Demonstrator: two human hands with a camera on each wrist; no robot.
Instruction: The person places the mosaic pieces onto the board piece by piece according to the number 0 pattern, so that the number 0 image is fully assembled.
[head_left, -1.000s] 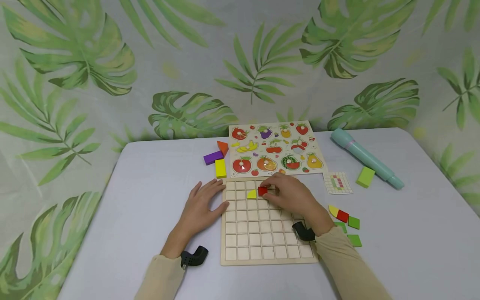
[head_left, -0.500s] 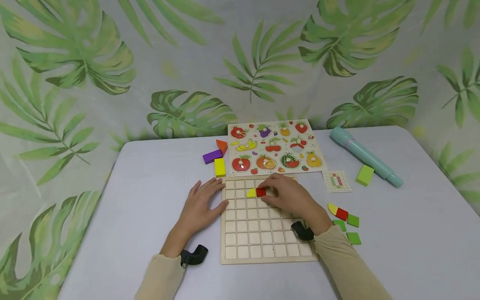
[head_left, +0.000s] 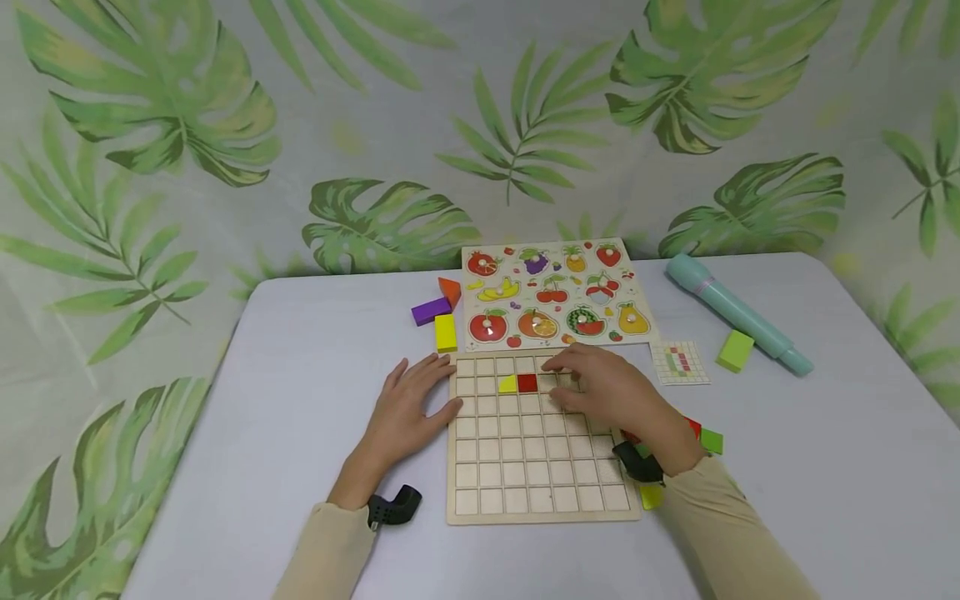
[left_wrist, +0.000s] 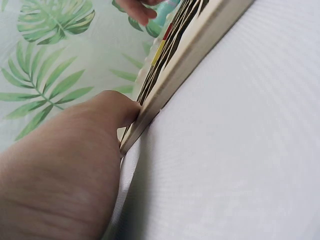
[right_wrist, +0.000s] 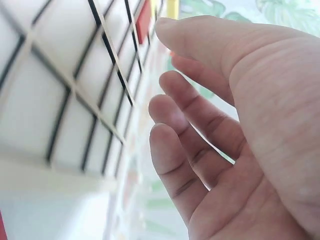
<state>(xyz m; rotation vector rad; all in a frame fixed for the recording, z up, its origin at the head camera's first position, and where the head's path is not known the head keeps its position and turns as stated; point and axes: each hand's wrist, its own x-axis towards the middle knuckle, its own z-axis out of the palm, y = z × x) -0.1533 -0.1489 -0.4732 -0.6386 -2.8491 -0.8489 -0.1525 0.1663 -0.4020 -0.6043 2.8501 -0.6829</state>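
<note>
A wooden grid board (head_left: 543, 516) lies on the table. In its second row from the far side sit a yellow rounded tile (head_left: 507, 384) and, just right of it, a red square tile (head_left: 527, 382). My left hand (head_left: 401, 417) rests with fingers and thumb spread against the board's left edge; the left wrist view shows the thumb (left_wrist: 122, 107) touching that edge. Over the upper right part of the board is my right hand (head_left: 607, 387), its fingers loosely bent and nothing between them. The right wrist view shows those fingers (right_wrist: 167, 145) apart from the thumb.
Behind the board lies a fruit puzzle (head_left: 558, 296). Purple (head_left: 431, 312), yellow (head_left: 446, 333) and orange blocks (head_left: 450, 291) are left of it. At right are a pattern card (head_left: 680, 363), a green block (head_left: 736, 351) and a teal tube (head_left: 738, 312). Loose tiles (head_left: 712, 441) lie partly under my right forearm.
The red tile went leftward into its cell beside the yellow tile, and my right hand has let go of it and drawn back to the right. My left hand stays at the board's edge.
</note>
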